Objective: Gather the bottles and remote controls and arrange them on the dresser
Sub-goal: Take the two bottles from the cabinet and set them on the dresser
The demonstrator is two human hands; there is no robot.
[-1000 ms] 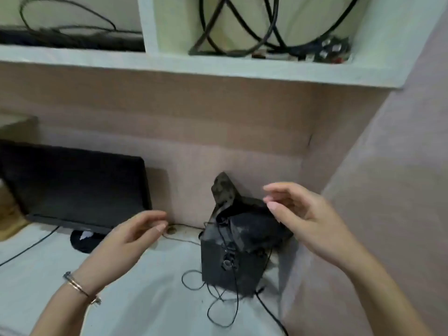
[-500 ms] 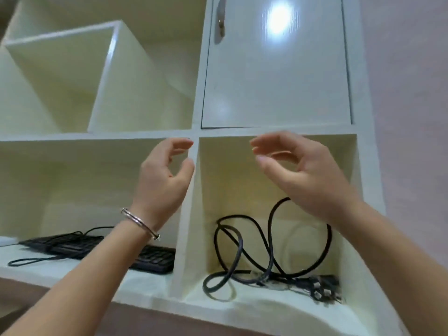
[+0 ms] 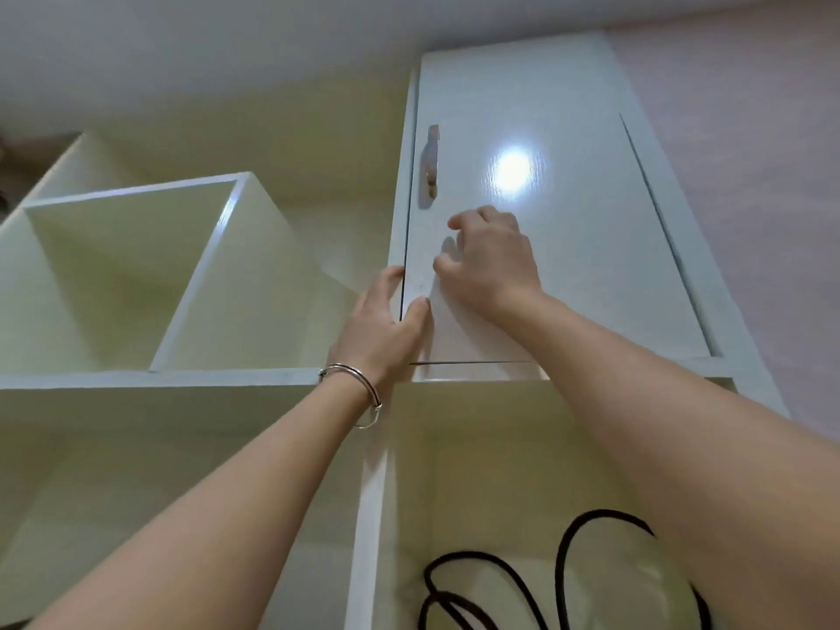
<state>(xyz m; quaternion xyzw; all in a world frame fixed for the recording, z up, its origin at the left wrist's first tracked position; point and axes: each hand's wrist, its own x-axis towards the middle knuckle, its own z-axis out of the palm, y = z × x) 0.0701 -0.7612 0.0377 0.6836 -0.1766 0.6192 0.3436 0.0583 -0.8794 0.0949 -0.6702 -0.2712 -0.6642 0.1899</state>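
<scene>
No bottle or remote control is in view. A white cabinet door (image 3: pixel 568 247) with a metal handle (image 3: pixel 431 163) fills the upper right. My left hand (image 3: pixel 384 320), with a bracelet on its wrist, pinches the door's left edge near its lower corner, fingers behind the edge and thumb on the front. My right hand (image 3: pixel 491 261) rests on the door face just below the handle with its fingers bent and nothing in it. What is behind the door is hidden.
Open white shelf compartments (image 3: pixel 136 275) lie to the left of the door and hold nothing visible. A lower compartment under the door holds coiled black cables (image 3: pixel 563 552). A pink wall (image 3: pixel 763 175) runs along the right side.
The view swung up from the desk and speaker to the upper shelves. Both hands rose from mid-air to the cabinet door; my left took its edge and my right landed on its face.
</scene>
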